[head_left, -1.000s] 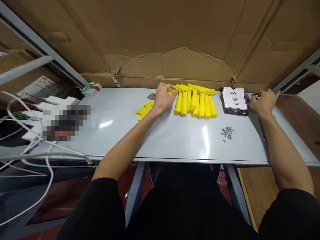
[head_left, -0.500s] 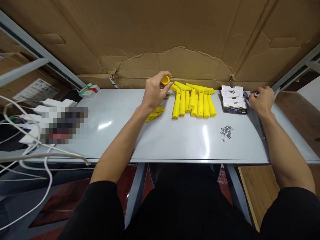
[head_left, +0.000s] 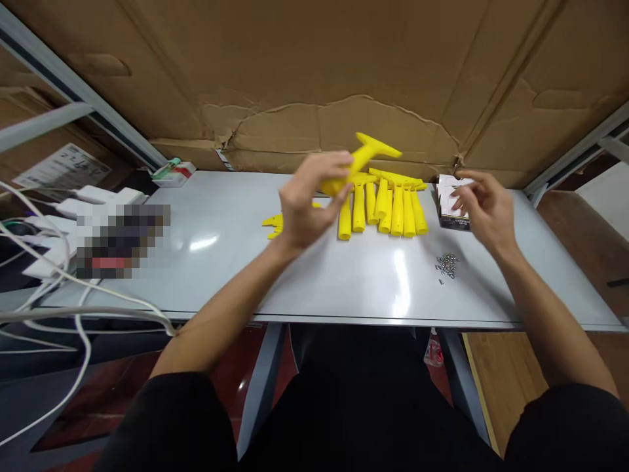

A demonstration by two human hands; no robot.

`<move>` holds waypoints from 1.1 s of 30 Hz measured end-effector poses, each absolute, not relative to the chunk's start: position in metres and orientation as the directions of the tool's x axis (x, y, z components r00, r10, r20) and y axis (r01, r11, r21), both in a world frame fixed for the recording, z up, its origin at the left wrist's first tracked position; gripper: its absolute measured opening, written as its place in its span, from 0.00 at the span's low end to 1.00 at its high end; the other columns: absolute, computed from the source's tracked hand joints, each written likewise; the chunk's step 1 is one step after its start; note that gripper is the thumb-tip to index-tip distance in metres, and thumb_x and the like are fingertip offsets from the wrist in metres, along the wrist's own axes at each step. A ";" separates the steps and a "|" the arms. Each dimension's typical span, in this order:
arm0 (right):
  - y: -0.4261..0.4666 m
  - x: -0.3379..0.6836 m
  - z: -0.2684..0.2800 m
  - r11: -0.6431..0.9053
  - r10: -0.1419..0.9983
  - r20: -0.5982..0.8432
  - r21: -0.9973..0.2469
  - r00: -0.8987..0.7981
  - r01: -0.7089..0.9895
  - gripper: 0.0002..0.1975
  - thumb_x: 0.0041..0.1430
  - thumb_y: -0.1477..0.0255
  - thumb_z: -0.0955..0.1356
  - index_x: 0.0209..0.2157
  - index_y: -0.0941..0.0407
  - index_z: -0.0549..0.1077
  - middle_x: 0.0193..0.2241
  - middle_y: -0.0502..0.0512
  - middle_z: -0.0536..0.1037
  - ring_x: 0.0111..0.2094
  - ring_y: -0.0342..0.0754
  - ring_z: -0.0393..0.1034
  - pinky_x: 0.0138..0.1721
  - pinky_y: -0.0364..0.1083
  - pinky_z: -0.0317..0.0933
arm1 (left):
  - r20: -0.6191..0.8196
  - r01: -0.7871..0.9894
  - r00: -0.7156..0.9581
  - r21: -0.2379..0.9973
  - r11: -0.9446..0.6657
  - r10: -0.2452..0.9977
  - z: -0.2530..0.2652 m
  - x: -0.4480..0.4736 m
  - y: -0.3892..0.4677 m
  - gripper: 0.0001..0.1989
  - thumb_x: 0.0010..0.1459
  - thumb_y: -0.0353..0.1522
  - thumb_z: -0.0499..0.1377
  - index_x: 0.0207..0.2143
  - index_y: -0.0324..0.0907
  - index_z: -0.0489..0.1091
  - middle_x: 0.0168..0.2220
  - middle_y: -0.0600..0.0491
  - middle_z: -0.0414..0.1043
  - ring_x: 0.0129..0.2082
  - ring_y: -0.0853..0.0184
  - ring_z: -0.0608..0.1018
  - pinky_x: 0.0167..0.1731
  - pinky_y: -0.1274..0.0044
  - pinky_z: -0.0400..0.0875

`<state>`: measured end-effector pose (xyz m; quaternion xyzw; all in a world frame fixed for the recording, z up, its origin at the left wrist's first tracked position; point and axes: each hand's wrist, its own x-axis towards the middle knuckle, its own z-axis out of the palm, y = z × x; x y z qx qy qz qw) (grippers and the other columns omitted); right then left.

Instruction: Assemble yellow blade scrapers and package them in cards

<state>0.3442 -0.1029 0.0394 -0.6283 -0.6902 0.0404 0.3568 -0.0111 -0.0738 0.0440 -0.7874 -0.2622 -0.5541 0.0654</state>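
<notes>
My left hand is closed around the hollow grip of a yellow T-shaped plastic handle, raised above the table with its crosspiece up and to the right. Several similar yellow handles lie side by side just right of that hand. Flat yellow plastic pieces are partly hidden behind it. My right hand hovers in front of a small black-and-white box, fingers apart, with nothing visible in them. Below and left of it lies a pile of small metal screws.
White power strips and cables crowd the left end of the grey table, beside a blurred-out patch. A small white, red and green box stands at the back left. Cardboard walls off the rear.
My left hand has turned the yellow handle, so its crosspiece now shows, and lifted it clear of the row. My right hand has moved left from beside the box to in front of it.
</notes>
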 end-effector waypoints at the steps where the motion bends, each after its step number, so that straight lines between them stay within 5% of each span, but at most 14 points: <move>1: -0.121 0.323 0.041 0.317 0.928 0.367 -0.682 -0.067 0.659 0.30 0.75 0.57 0.59 0.74 0.47 0.54 0.47 0.57 0.79 0.33 0.40 0.73 0.35 0.42 0.69 | 0.912 0.454 0.292 0.133 -0.881 0.288 0.037 -0.003 -0.090 0.08 0.73 0.33 0.59 0.52 0.49 0.70 0.55 0.52 0.80 0.61 0.60 0.79 0.59 0.55 0.80; 2: -0.139 0.303 0.041 0.353 0.936 0.302 -0.797 -0.182 0.490 0.34 0.74 0.54 0.60 0.76 0.43 0.46 0.48 0.56 0.79 0.32 0.41 0.74 0.32 0.43 0.70 | 0.915 0.410 0.347 0.049 -0.911 0.205 0.029 0.005 -0.105 0.09 0.72 0.30 0.60 0.52 0.48 0.70 0.55 0.51 0.81 0.61 0.60 0.80 0.56 0.57 0.82; 4: -0.169 0.273 0.041 0.342 0.917 0.246 -0.889 -0.313 0.303 0.33 0.74 0.52 0.60 0.75 0.42 0.51 0.50 0.56 0.78 0.33 0.41 0.75 0.30 0.43 0.71 | 0.872 0.310 0.488 -0.136 -0.941 0.034 0.014 0.017 -0.129 0.11 0.71 0.27 0.59 0.54 0.45 0.70 0.57 0.48 0.80 0.65 0.58 0.76 0.53 0.62 0.85; 7: -0.192 0.254 0.039 0.316 0.928 0.216 -0.888 -0.302 0.335 0.24 0.73 0.54 0.63 0.63 0.48 0.72 0.43 0.54 0.78 0.31 0.38 0.73 0.32 0.41 0.72 | 0.768 0.178 0.624 -0.317 -0.932 -0.143 0.006 0.022 -0.146 0.12 0.68 0.25 0.63 0.53 0.39 0.72 0.56 0.44 0.80 0.67 0.56 0.74 0.57 0.67 0.84; 10: -0.202 0.256 0.032 0.299 0.951 0.234 -0.862 -0.202 0.409 0.19 0.70 0.58 0.67 0.55 0.52 0.76 0.37 0.52 0.76 0.30 0.37 0.70 0.29 0.39 0.69 | 0.721 0.092 0.659 -0.360 -0.929 -0.214 0.014 0.007 -0.135 0.18 0.68 0.33 0.65 0.56 0.34 0.72 0.58 0.38 0.78 0.67 0.56 0.74 0.60 0.68 0.81; 12: -0.210 0.260 0.026 0.356 0.934 0.295 -0.780 -0.200 0.514 0.15 0.70 0.61 0.68 0.52 0.53 0.77 0.39 0.53 0.76 0.31 0.37 0.69 0.29 0.39 0.68 | 0.803 0.192 0.591 -0.233 -0.953 -0.077 0.022 -0.012 -0.116 0.19 0.71 0.39 0.61 0.58 0.39 0.71 0.60 0.40 0.78 0.64 0.58 0.77 0.56 0.65 0.83; 14: -0.219 0.263 0.018 0.468 0.884 0.342 -0.631 -0.319 0.619 0.13 0.70 0.64 0.67 0.51 0.53 0.77 0.41 0.55 0.75 0.30 0.37 0.68 0.31 0.40 0.70 | 0.855 0.457 0.456 0.014 -0.889 0.248 0.025 -0.033 -0.096 0.11 0.72 0.36 0.57 0.52 0.45 0.75 0.51 0.47 0.83 0.53 0.60 0.84 0.53 0.63 0.82; 16: -0.227 0.264 0.010 0.585 0.810 0.326 -0.484 -0.487 0.650 0.14 0.72 0.66 0.65 0.53 0.54 0.76 0.43 0.57 0.75 0.30 0.38 0.68 0.34 0.43 0.71 | 0.756 0.587 0.375 0.255 -0.768 0.537 0.025 -0.048 -0.081 0.11 0.72 0.36 0.55 0.43 0.46 0.78 0.40 0.51 0.84 0.38 0.64 0.85 0.42 0.69 0.82; 19: -0.228 0.261 0.004 0.669 0.741 0.214 -0.320 -0.637 0.671 0.19 0.74 0.68 0.61 0.60 0.52 0.74 0.45 0.59 0.74 0.34 0.41 0.71 0.37 0.46 0.73 | 0.595 0.566 0.377 0.459 -0.685 0.710 0.018 -0.052 -0.072 0.12 0.68 0.37 0.57 0.40 0.45 0.80 0.36 0.52 0.84 0.30 0.66 0.83 0.31 0.74 0.79; 24: -0.210 0.260 0.009 0.731 0.681 0.085 -0.126 -0.727 0.671 0.27 0.74 0.68 0.59 0.71 0.49 0.63 0.43 0.58 0.75 0.36 0.45 0.72 0.38 0.48 0.73 | 0.543 0.544 0.448 0.466 -0.698 0.711 0.012 -0.037 -0.063 0.12 0.65 0.34 0.56 0.38 0.44 0.81 0.36 0.51 0.84 0.30 0.66 0.82 0.32 0.74 0.77; 28: -0.200 0.262 0.011 0.757 0.653 0.087 -0.111 -0.752 0.644 0.24 0.73 0.70 0.60 0.66 0.55 0.70 0.46 0.61 0.77 0.48 0.51 0.73 0.48 0.52 0.74 | 0.483 0.574 0.516 0.418 -0.704 0.707 0.019 -0.028 -0.054 0.12 0.64 0.32 0.56 0.38 0.42 0.80 0.36 0.51 0.83 0.32 0.64 0.82 0.37 0.72 0.77; 33: -0.162 0.272 0.025 0.459 0.887 0.144 -0.184 -0.438 0.869 0.25 0.73 0.55 0.59 0.56 0.55 0.79 0.51 0.64 0.77 0.48 0.55 0.75 0.49 0.55 0.73 | 0.317 0.768 0.505 0.259 -0.586 0.803 0.024 -0.010 -0.054 0.13 0.67 0.33 0.56 0.46 0.41 0.79 0.45 0.46 0.81 0.42 0.56 0.82 0.49 0.63 0.75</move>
